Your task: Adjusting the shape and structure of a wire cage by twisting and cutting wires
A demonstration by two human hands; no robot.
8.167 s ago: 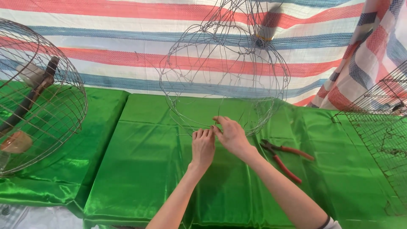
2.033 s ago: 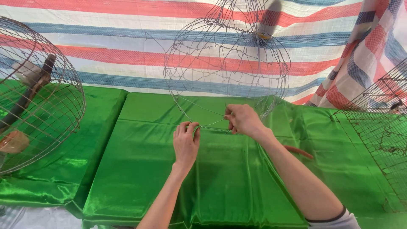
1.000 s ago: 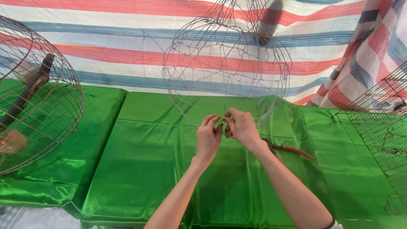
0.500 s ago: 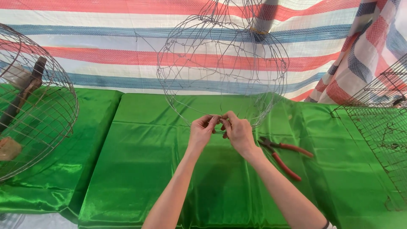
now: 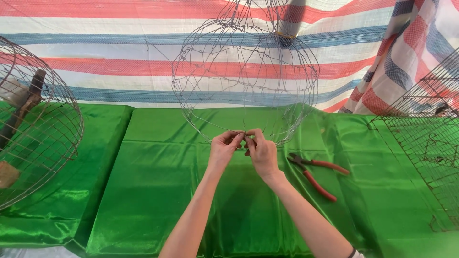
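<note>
While a shiny green cloth (image 5: pixel 158 181) covered the table, two hands worked on one round wire frame (image 5: pixel 246 76).
A striped sheet (image 5: pixel 95 57) hung behind. The thin, bent frame stood in the upper middle. The left hand (image 5: pixel 224 148) and right hand (image 5: pixel 260 152) pinched its bottom wire together. One pair of red pliers (image 5: pixel 318 173) lay right; one wire basket (image 5: pixel 33 129) sat far left.

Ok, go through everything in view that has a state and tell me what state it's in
Left hand: pinching the frame's bottom rim.
Right hand: pinching the same spot.
Wire frame: upright, unfinished, open mesh.
Red-handled pliers: lying on the green cloth, handles spread, untouched.
Round wire cage: tipped on its side at left.
</note>
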